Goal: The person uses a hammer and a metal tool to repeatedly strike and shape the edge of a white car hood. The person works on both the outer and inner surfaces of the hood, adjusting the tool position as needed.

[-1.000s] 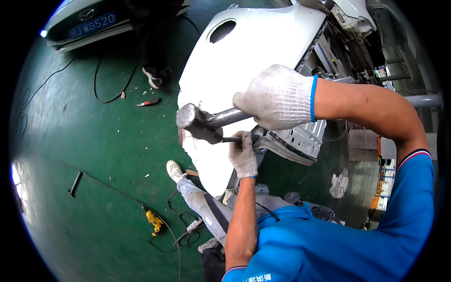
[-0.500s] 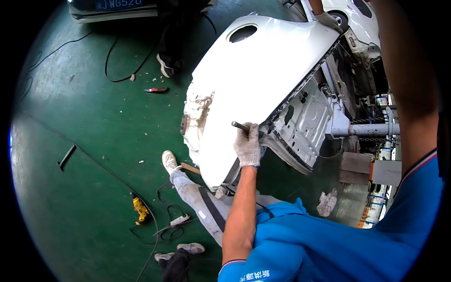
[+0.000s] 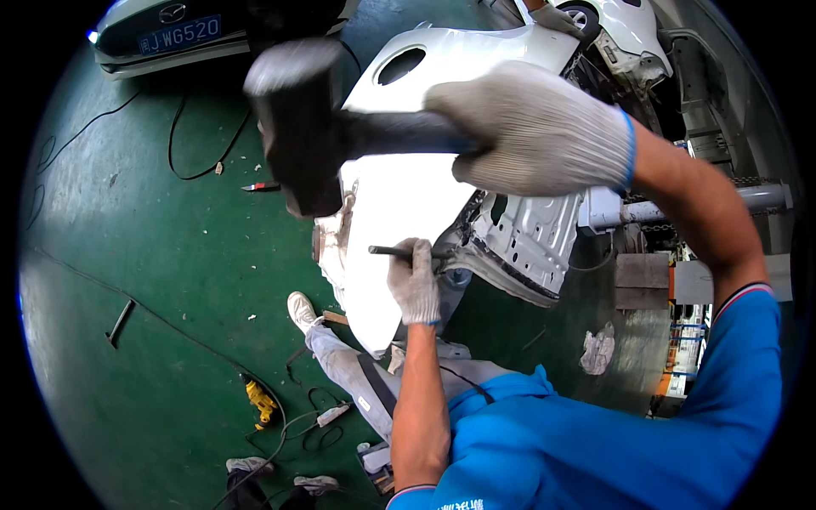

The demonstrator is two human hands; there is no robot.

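Note:
My right hand [image 3: 540, 132], in a knit work glove, is closed around the handle of a heavy sledgehammer [image 3: 302, 127]. The hammer is raised close to the camera, its dark head left of the hand and slightly blurred. Lower down, my gloved left hand [image 3: 415, 287] grips a dark metal rod [image 3: 389, 251]. The rod's far end points right, to the edge of a white car body panel [image 3: 391, 200]; I cannot tell whether it touches. That large panel has a round opening near its far end. Beside it lies a stamped metal inner section [image 3: 535, 234].
A yellow power drill [image 3: 259, 401], cables and a power strip [image 3: 333, 414] lie on the green floor. A T-shaped tool [image 3: 121, 323] is farther left. A person's gloved hand [image 3: 554, 19] rests at the panel's far end. Another person's shoes [image 3: 316, 484] show at the lower left.
My right hand has swung into view with the sledgehammer, over the panel. My left hand, still on the rod, appears farther left and lower as the view has shifted.

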